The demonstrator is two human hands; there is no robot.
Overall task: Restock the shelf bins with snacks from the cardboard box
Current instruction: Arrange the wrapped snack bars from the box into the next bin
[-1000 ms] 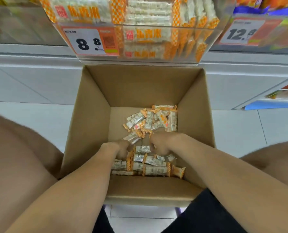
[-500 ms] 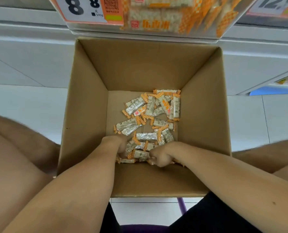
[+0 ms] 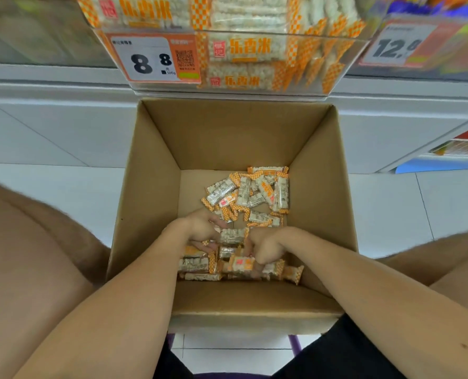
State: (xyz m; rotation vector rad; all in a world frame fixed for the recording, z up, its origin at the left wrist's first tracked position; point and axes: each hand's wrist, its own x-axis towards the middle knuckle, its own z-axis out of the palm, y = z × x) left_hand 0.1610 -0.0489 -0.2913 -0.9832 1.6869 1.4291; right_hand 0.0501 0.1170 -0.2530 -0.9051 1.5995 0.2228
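Observation:
An open cardboard box (image 3: pixel 156 170) stands on the floor between my knees. Several orange-and-white wrapped snack bars (image 3: pixel 254 192) lie loose on its bottom. Both my hands are down inside, near the front wall. My left hand (image 3: pixel 200 228) has its fingers curled round a bar (image 3: pixel 233 236) at the pile's middle. My right hand (image 3: pixel 268 246) is curled over more bars (image 3: pixel 242 265), gripping them. Above the box hangs a clear shelf bin (image 3: pixel 254 58) filled with the same snacks.
A price tag reading 8.8 (image 3: pixel 156 58) is fixed to the bin's front. Another bin with a 12.9 tag (image 3: pixel 399 45) sits at the upper right. A lower shelf (image 3: pixel 459 149) juts out at the right. White tiled floor surrounds the box.
The camera tilted up, bringing the shelf bin back into view. Both hands shifted slightly toward the box's middle and closed on bars from the front pile.

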